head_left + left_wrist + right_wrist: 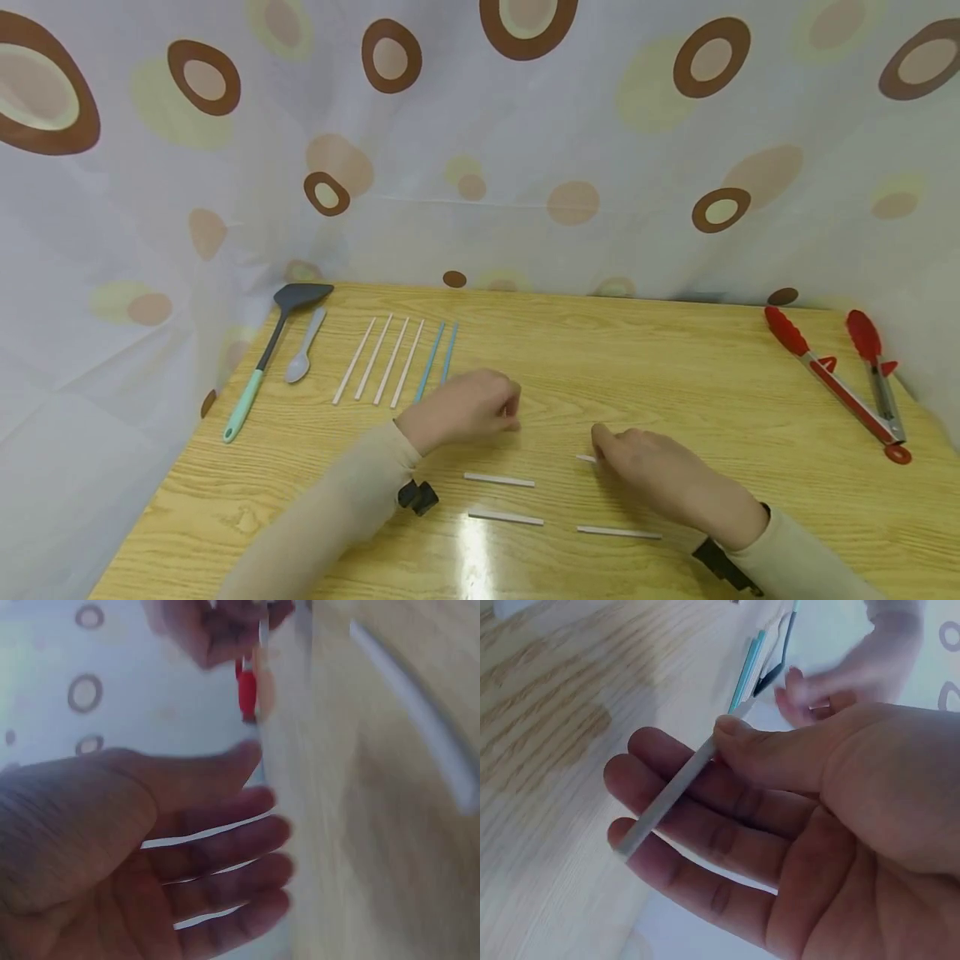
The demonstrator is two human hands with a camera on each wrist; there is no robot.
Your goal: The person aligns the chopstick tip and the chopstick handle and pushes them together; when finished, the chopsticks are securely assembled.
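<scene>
My right hand (660, 473) pinches a short white stick (667, 796) between thumb and fingers, low over the table. In the head view only one end of this stick (586, 458) shows; the hand hides the rest. My left hand (474, 407) holds nothing, and in the left wrist view its fingers (232, 844) are relaxed and slightly bent. Two short white sticks, a farther one (498, 480) and a nearer one (506, 517), lie roughly parallel just in front of the left hand. Another short white stick (618, 532) lies nearer the person than the right hand.
Several longer white sticks (363, 360) and two blue sticks (431, 362) lie in a row at the left. Beyond them are a grey spoon (298, 365) and a spatula with a mint handle (244, 406). Red tongs (847, 392) lie far right. A patterned curtain (480, 167) borders the table.
</scene>
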